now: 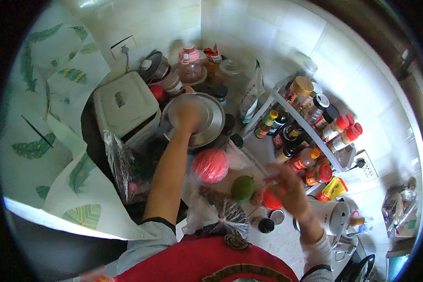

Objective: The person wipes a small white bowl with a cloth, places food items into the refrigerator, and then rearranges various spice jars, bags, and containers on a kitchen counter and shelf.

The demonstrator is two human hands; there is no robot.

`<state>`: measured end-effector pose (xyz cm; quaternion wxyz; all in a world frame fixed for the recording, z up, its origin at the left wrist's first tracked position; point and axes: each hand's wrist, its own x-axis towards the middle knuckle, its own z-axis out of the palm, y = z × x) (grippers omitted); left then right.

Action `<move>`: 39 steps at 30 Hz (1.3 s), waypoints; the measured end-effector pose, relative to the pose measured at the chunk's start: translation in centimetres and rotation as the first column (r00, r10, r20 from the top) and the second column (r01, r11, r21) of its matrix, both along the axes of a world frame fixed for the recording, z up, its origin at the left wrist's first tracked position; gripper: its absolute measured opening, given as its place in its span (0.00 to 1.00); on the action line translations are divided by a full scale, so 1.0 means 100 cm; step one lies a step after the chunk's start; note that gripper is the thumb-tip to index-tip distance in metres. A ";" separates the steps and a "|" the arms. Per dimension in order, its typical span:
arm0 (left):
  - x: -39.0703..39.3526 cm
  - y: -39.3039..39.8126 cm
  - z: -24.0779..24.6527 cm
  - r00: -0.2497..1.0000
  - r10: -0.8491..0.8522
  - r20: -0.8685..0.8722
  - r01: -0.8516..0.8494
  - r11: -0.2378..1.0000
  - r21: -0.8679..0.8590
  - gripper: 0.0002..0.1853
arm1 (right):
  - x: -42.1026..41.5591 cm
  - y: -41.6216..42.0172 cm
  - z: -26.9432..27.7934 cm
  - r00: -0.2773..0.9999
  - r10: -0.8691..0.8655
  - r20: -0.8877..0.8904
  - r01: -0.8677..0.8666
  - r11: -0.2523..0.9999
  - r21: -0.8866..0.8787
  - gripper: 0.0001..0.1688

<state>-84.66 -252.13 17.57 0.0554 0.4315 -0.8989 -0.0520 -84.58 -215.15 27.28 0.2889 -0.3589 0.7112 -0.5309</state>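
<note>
My left hand (187, 114) is over the round metal lid or basin (215, 123); the hand is blurred, so whether its fingers hold it is unclear. My right hand (282, 187) hovers with fingers spread above a red round lid (272, 199), with nothing seen in it. Between my arms lie a red plastic-wrapped ball-like bundle (210, 165), a green round fruit (243, 188) and a clear plastic bag with dark contents (232, 215). Two small jars, one black-topped (266, 225), stand below the red lid.
A pale lidded box (127, 102) stands at the left, a pink-topped jar (191, 67) at the back. At right, a two-tier rack (306, 130) holds several sauce bottles. A white kettle (328, 215) stands below it. A leaf-patterned sheet (84, 179) hangs at the left.
</note>
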 end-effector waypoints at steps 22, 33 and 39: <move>-0.122 -0.053 -0.033 0.966 -0.254 -0.045 0.256 0.920 0.298 0.48 | -0.195 -0.240 -0.045 0.918 -0.397 -0.002 0.395 0.914 -0.097 0.17; -0.148 -0.077 -0.038 0.862 -0.345 -0.371 0.471 0.815 0.337 0.46 | -0.095 -0.118 0.114 0.875 -0.476 -0.088 0.440 0.858 -0.267 0.16; -0.159 -0.066 -0.036 0.730 -0.331 -0.598 0.602 0.725 0.334 0.43 | -0.062 -0.035 0.120 0.598 -0.793 -0.117 0.726 0.597 -0.341 0.14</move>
